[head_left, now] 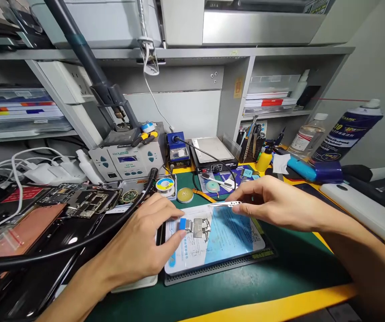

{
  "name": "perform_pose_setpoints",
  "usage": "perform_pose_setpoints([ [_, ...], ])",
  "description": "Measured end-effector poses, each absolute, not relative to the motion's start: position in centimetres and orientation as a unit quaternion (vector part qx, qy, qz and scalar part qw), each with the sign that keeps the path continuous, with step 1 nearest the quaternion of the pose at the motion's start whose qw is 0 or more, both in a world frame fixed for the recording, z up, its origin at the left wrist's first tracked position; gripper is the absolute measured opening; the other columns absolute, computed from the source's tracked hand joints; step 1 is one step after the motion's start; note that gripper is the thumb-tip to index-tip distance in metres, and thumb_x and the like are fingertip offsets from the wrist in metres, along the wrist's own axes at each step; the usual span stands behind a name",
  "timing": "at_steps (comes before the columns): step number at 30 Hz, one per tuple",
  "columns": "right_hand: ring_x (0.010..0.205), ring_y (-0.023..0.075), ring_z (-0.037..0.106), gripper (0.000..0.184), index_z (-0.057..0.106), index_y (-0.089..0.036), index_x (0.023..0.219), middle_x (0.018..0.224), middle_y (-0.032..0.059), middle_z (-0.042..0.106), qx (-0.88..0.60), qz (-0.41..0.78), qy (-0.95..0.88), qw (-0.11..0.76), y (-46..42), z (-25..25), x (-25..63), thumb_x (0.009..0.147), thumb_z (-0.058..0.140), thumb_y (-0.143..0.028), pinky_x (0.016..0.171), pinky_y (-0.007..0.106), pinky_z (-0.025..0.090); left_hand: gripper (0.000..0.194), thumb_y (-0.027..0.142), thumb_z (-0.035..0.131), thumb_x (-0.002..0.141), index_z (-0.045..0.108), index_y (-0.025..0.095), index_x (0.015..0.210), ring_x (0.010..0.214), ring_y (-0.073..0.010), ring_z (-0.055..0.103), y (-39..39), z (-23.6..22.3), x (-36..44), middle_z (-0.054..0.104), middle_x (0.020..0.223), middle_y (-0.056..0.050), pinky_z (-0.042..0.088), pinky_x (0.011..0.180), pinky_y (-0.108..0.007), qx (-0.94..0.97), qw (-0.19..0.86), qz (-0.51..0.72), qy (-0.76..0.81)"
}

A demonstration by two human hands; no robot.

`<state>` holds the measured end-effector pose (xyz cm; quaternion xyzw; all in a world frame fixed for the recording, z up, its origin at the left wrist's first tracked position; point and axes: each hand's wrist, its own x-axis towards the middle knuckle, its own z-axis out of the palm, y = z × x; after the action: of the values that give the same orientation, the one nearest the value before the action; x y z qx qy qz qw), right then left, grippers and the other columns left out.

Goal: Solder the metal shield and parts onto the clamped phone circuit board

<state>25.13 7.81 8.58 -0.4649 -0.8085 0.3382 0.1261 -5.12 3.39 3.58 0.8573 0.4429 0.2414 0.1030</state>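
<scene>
A small silver flex-cable part point(200, 227) with a blue tab at its left end lies on a white and light-blue printed box point(232, 243). The thumb and index finger of my left hand point(150, 232) close on either side of the blue tab. Just right of it, my right hand point(262, 203) pinches a pair of silver tweezers point(227, 204) with holes in the handle. The tweezers point left, above the box's far edge, with their tips apart from the flex-cable part. A dark ridged pad point(219, 269) lies beneath the box.
A black hose point(78, 247) crosses the left side, over phone boards point(93, 201). A solder spool point(165, 186), a round yellowish tin point(185, 195) and a hot plate point(214, 152) stand behind the box. Bottles and a spray can point(346, 134) are at right.
</scene>
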Motion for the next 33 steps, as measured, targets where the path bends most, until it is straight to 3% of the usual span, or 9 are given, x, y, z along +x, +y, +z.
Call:
perform_pose_setpoints([
  [12, 0.091, 0.0275, 0.072, 0.032, 0.082, -0.025, 0.107, 0.102, 0.0050, 0.081, -0.450, 0.381, -0.793, 0.151, 7.2, 8.8, 25.0, 0.091, 0.068, -0.048, 0.073, 0.032, 0.054, 0.014, 0.028, 0.062, 0.094, 0.062, 0.027, 0.107, 0.097, -0.0206, 0.057, 3.1, 2.5, -5.3, 0.065, 0.099, -0.003, 0.048, 0.087, -0.037, 0.861, 0.091, 0.287, 0.410],
  [18, 0.098, 0.0245, 0.070, 0.020, 0.080, -0.023, 0.107, 0.106, 0.0072, 0.079, -0.401, 0.287, -0.847, 0.199, 6.6, 7.3, 25.5, 0.092, 0.070, -0.033, 0.085, 0.033, 0.054, 0.019, 0.020, 0.066, 0.089, 0.061, 0.025, 0.106, 0.095, -0.0201, 0.056, 2.6, 2.2, -5.2, 0.063, 0.098, -0.003, 0.047, 0.088, -0.039, 0.860, 0.067, 0.320, 0.391],
  [24, 0.091, 0.0188, 0.070, 0.019, 0.074, -0.022, 0.107, 0.099, 0.0047, 0.075, -0.336, 0.253, -0.882, 0.212, 5.8, 6.2, 25.6, 0.091, 0.067, -0.013, 0.080, 0.029, 0.055, 0.026, 0.009, 0.068, 0.084, 0.063, 0.018, 0.108, 0.097, -0.0190, 0.055, 2.6, 2.0, -4.7, 0.063, 0.097, -0.005, 0.046, 0.092, -0.038, 0.867, 0.050, 0.332, 0.368],
  [30, 0.090, 0.0176, 0.070, 0.030, 0.073, -0.023, 0.110, 0.099, 0.0043, 0.073, -0.317, 0.254, -0.890, 0.209, 5.5, 5.7, 25.1, 0.087, 0.066, -0.005, 0.077, 0.026, 0.056, 0.027, 0.010, 0.068, 0.084, 0.064, 0.017, 0.110, 0.096, -0.0219, 0.058, 2.2, 1.9, -4.8, 0.064, 0.096, -0.007, 0.048, 0.093, -0.041, 0.868, 0.023, 0.339, 0.363],
  [33, 0.091, 0.0175, 0.070, 0.032, 0.072, -0.024, 0.111, 0.100, 0.0041, 0.072, -0.316, 0.254, -0.892, 0.199, 5.1, 5.6, 24.9, 0.087, 0.065, -0.005, 0.078, 0.026, 0.057, 0.019, 0.022, 0.068, 0.087, 0.066, 0.023, 0.106, 0.092, -0.0239, 0.062, 2.3, 1.8, -4.7, 0.067, 0.093, -0.007, 0.053, 0.088, -0.042, 0.861, 0.014, 0.353, 0.367],
])
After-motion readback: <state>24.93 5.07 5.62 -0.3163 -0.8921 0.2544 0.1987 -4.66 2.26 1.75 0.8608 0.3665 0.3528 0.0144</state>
